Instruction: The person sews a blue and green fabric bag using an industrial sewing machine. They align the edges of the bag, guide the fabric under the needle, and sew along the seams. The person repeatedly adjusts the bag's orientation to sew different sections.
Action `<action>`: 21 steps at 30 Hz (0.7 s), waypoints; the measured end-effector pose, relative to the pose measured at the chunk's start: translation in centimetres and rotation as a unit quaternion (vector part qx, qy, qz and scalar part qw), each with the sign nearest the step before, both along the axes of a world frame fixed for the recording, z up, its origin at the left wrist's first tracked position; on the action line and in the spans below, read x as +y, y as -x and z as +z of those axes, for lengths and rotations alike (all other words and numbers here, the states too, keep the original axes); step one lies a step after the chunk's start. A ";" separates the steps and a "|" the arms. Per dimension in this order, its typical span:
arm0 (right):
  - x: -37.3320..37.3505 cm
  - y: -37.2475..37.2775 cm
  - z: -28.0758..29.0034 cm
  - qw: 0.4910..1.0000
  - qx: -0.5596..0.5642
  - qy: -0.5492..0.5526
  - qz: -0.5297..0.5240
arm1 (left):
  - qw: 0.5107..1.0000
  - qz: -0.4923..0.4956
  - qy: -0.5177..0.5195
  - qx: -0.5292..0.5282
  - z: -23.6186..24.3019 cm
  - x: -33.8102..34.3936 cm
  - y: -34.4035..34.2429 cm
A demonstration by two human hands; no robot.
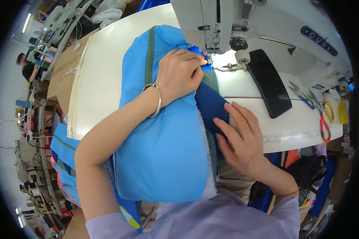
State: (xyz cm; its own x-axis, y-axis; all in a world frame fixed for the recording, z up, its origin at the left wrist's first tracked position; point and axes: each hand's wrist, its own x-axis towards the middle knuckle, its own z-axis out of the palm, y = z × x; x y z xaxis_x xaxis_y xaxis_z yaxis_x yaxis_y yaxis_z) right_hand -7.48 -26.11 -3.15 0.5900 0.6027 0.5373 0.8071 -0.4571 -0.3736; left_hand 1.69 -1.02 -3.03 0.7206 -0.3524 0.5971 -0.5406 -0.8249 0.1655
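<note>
A padded light-blue fabric piece [163, 159] with a green stripe and a fluffy white edge lies over the front of the sewing table and my lap. My left hand [181, 73] is closed on its upper part, fingers bent together and their tips close beside the presser foot [215, 51]. Under that foot runs a bright-blue strip of cloth. My right hand [241, 137] has its fingers apart, the tips resting on a dark-blue textured panel [212, 105] along the piece's right side. A green band [210, 79] shows between the panel and the foot. The needle tip cannot be made out.
The white sewing machine [283, 24] stands over the table [95, 79]. A black phone [269, 83] lies right of the foot, with scissors [325, 127] and snips [303, 95] farther right. More blue pieces [66, 143] hang at the left. Another person [29, 69] is far left.
</note>
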 end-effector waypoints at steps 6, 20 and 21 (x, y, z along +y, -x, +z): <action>-0.4 -0.2 0.5 0.997 0.066 -0.016 0.038 | 0.999 -0.039 -0.020 0.024 0.0 1.0 -1.2; -0.3 -1.1 0.9 0.978 0.066 -0.086 0.176 | 0.979 -0.098 -0.155 0.093 4.1 7.9 8.0; -0.2 -1.7 1.5 0.979 0.086 -0.103 0.151 | 0.983 -0.087 -0.145 0.076 4.2 7.7 8.2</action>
State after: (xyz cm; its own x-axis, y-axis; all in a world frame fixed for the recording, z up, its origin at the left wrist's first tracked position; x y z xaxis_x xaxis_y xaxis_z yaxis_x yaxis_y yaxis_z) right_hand -5.73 -26.34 -1.66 0.4948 0.6523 0.5742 0.8107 -0.1085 -0.5753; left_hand -6.48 6.65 1.17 0.7077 -0.6174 0.3436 -0.6647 -0.7466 0.0276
